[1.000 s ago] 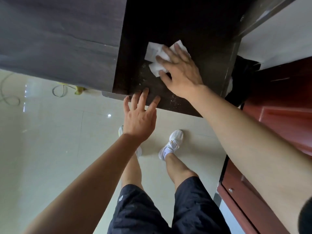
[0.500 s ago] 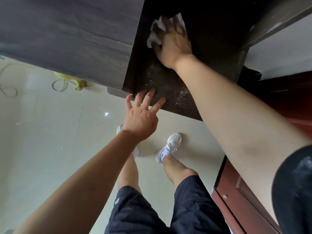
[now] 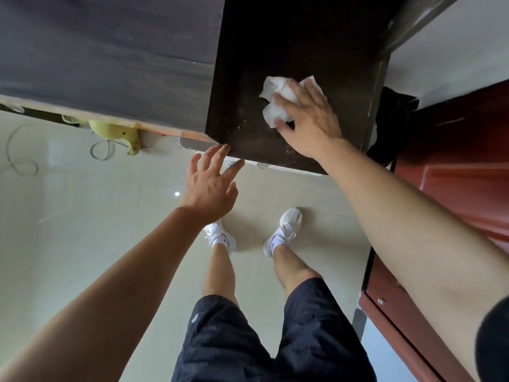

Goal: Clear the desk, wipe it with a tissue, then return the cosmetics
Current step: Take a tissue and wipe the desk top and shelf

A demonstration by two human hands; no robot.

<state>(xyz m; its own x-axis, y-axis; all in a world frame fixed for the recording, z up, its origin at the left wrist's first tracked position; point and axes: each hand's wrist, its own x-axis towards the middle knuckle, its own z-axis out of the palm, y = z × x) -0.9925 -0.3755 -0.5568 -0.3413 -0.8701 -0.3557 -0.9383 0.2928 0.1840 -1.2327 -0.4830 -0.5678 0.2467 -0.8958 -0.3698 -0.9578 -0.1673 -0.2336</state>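
head cam: right hand [image 3: 308,122] spread flat pins the crumpled tissue [image 3: 275,89] to the desk [image 3: 275,45] at 12 o'clock, I'd guess to sweep those specks [image 3: 289,153], empty left hand [image 3: 209,186] splayed at its 7 o'clock by the front edge, probably bracing, no cosmetics visible

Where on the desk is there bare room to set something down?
Free: the far desk beyond the tissue, and the strip between tissue and the desk's left edge. Crowded: mid-right, where the right hand presses the tissue; left hand at the near-left corner.
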